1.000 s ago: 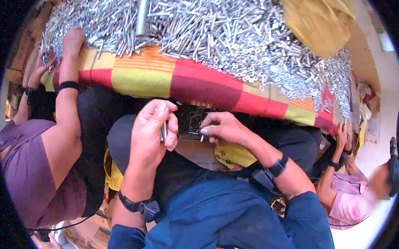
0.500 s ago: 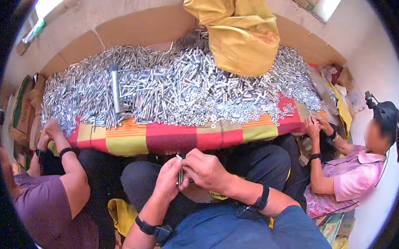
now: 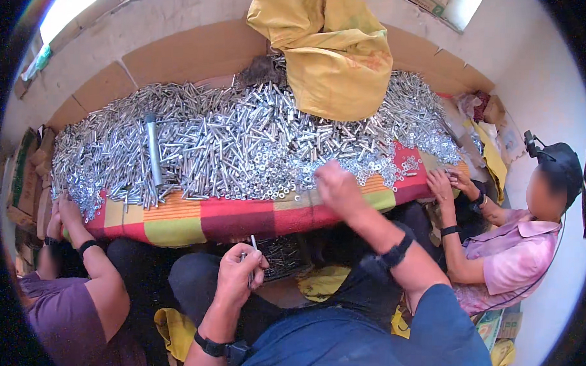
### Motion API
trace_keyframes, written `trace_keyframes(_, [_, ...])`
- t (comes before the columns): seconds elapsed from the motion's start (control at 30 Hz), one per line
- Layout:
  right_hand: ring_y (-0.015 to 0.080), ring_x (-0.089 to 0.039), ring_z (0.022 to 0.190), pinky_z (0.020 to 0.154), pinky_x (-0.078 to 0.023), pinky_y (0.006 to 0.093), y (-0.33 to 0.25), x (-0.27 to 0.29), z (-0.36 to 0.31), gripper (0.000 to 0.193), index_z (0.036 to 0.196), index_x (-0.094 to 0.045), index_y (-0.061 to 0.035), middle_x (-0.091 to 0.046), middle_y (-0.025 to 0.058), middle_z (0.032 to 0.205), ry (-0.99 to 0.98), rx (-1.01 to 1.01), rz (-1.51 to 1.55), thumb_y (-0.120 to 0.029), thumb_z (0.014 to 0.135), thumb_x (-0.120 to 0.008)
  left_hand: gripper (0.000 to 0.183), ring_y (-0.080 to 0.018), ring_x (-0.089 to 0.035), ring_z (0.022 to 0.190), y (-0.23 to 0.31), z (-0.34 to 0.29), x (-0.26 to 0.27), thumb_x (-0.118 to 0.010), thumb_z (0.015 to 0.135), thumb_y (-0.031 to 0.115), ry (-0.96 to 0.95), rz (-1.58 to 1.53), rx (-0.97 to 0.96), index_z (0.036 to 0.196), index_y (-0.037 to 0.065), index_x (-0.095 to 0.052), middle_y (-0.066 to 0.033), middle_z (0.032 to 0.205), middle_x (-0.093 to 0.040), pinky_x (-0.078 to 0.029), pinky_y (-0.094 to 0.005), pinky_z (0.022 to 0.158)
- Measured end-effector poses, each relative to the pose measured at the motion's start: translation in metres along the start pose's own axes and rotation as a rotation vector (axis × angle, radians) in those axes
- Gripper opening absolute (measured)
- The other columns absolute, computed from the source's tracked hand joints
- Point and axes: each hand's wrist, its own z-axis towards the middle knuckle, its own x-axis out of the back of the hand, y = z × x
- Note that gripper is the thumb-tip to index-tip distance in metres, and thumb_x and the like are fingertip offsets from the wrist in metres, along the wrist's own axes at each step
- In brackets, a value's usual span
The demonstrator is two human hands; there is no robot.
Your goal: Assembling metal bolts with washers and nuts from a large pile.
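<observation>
My left hand (image 3: pixel 238 271) is closed around slim silver metal rods (image 3: pixel 254 243), probably bolts, which stick up between thumb and fingers above my lap. My right hand (image 3: pixel 339 190) reaches over the near edge of the pile, close to the small washers (image 3: pixel 371 166); motion smears its fingers, so what they hold does not show. A wide heap of silver metal rods and sleeves (image 3: pixel 236 136) covers the table, with loose washers along its front. On the heap lies a thicker grey metal tube (image 3: pixel 154 152).
A checked cloth (image 3: pixel 240 218) covers the table's front edge. Below it stands a dark container (image 3: pixel 283 255) of metal pieces. A yellow sack (image 3: pixel 339 75) lies over the back of the heap. Co-workers sit on either side, one in a purple shirt (image 3: pixel 75 317), one in pink (image 3: pixel 519 259).
My right hand has left my left hand and moved forward and right to the washers. My left hand stays over my lap with the rods. The view has shifted slightly.
</observation>
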Motion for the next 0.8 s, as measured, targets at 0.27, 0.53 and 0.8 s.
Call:
trace_keyframes(0.27, [0.0459,-0.066,0.08,0.071,-0.054,0.0549,0.077,0.007,0.038,0.013,0.088,-0.064,-0.0034,-0.064,0.024,0.088,-0.196,-0.041,-0.354,0.0,0.077,-0.058,0.011,-0.0111,-0.052,0.045,0.007,0.0,-0.007,-0.066,0.096,0.015,-0.041,0.102,0.038,0.092,0.006,-0.06,-0.0067,0.071,-0.064,-0.034,-0.0236,0.037])
trace_keyframes(0.53, [0.0373,-0.069,0.076,0.065,-0.055,0.0459,0.064,0.013,0.041,0.016,0.095,-0.066,-0.003,-0.065,0.0184,0.084,0.006,0.02,-0.177,-0.017,0.087,-0.067,0.014,-0.0079,-0.055,0.05,0.01,-0.002,-0.009,-0.066,0.097,0.019,-0.066,0.117,0.072,0.096,0.005,-0.061,-0.0056,0.075,-0.067,-0.036,-0.0222,0.041])
trace_keyframes(0.8, [0.0167,-0.07,0.071,0.062,-0.058,0.0263,-0.053,0.021,0.009,0.039,0.132,-0.053,0.0007,-0.069,0.0108,0.094,-0.47,-0.78,1.232,-0.015,0.097,-0.063,0.013,-0.0095,-0.053,0.047,0.01,0.001,-0.012,-0.064,0.098,0.018,-0.04,0.206,0.069,0.096,0.005,-0.062,-0.0078,0.074,-0.067,-0.036,-0.023,0.039])
